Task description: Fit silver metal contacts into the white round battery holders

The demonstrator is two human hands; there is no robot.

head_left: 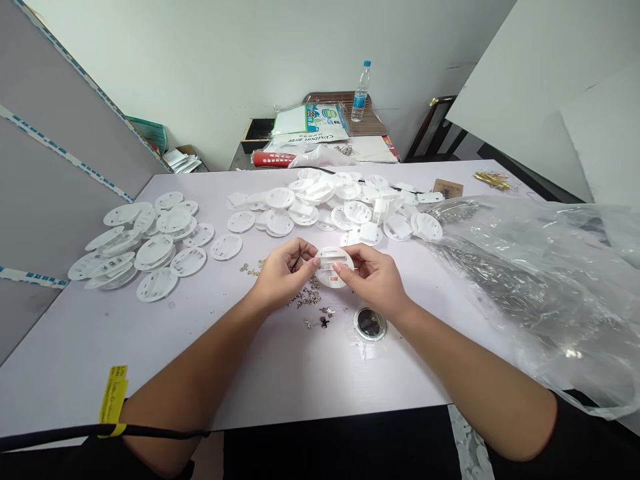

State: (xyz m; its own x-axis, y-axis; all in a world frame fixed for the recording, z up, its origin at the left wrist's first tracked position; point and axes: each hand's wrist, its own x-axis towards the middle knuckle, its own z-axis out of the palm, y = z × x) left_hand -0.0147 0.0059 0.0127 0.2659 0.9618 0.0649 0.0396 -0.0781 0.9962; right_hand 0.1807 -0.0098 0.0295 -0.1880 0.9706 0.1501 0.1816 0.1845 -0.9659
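Both hands meet over the middle of the pale table (pixel 250 373). My left hand (pixel 281 275) and my right hand (pixel 374 277) together pinch one round white plastic disc (pixel 333 267), tilted toward me, its slotted side showing. The fingers of both hands are closed on its edges. Just below the hands lies a scatter of small metal clips (pixel 310 300). A small round clear cap (pixel 370 323) rests on the table under my right wrist.
A heap of white discs (pixel 145 243) lies at the left, another pile (pixel 345 200) behind the hands. A large crumpled clear plastic bag (pixel 540 287) covers the right side. A water bottle (pixel 361 92) and packets stand on a far side table.
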